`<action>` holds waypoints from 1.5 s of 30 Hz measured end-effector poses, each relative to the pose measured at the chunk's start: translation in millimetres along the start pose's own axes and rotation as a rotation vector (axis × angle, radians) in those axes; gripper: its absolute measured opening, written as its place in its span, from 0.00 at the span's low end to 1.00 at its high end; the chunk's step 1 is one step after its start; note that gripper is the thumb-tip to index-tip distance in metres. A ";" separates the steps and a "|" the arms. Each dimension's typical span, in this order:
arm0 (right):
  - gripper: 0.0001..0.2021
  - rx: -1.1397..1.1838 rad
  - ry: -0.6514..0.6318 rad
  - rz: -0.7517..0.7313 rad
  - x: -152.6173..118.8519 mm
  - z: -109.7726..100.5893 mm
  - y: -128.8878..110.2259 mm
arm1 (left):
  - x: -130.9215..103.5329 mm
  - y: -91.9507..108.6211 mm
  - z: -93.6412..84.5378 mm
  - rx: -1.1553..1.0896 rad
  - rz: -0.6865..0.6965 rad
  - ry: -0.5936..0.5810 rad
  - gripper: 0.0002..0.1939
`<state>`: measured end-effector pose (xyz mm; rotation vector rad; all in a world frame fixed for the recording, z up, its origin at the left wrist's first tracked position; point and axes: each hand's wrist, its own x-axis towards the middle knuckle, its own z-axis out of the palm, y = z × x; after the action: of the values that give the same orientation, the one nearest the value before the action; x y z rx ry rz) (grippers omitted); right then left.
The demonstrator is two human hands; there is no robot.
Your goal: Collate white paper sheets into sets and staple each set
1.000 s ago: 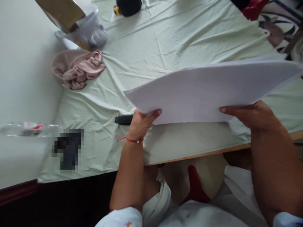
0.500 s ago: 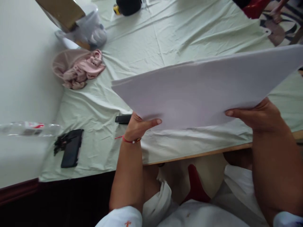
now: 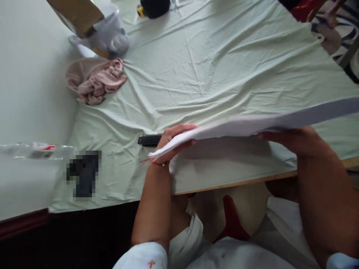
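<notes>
A stack of white paper is held above the near part of the cloth-covered table, tilted so that mostly its long edge shows. My left hand, with a red string bracelet at the wrist, grips the left part, thumb below and fingers behind. On the right, my right hand pinches the near edge with its thumb; its other fingers are hidden behind the paper. Just left of my left hand, a black flat object lies on the cloth.
The green tablecloth is wrinkled. Pink cloth, a clear plastic container with a cardboard box, and a yellow-and-black item lie farther back. A plastic bottle and a pixelated dark object are at left.
The paper has tipped from showing its broad face to nearly edge-on, its far edge coming down towards me. Fingers of my left hand now show over it.
</notes>
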<state>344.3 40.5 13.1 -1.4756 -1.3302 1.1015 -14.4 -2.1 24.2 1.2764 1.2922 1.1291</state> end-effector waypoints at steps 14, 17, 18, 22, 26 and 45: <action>0.26 0.212 -0.023 -0.001 5.5 12.3 3.9 | 11.1 -25.5 4.1 -0.050 0.020 0.182 0.16; 0.22 0.275 -0.072 -0.001 6.1 17.0 2.7 | 10.2 -23.6 3.5 -0.079 -0.011 0.120 0.18; 0.23 0.298 -0.064 -0.025 6.3 17.6 3.2 | 8.9 -23.1 2.8 -0.087 0.001 0.115 0.18; 0.22 0.311 0.025 -0.146 6.0 13.5 9.0 | 3.3 -22.8 -0.5 -0.044 0.087 0.122 0.24; 0.25 0.006 0.045 -0.006 4.8 7.5 10.0 | 4.1 -25.4 -2.2 0.146 -0.017 0.079 0.28; 0.18 0.287 -0.078 0.391 3.0 20.7 -19.3 | 10.8 -12.2 15.7 -0.253 -0.458 0.224 0.25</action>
<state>319.5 45.7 26.2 -1.5206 -0.9040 1.5434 0.0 8.2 10.1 0.6363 1.4584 1.0785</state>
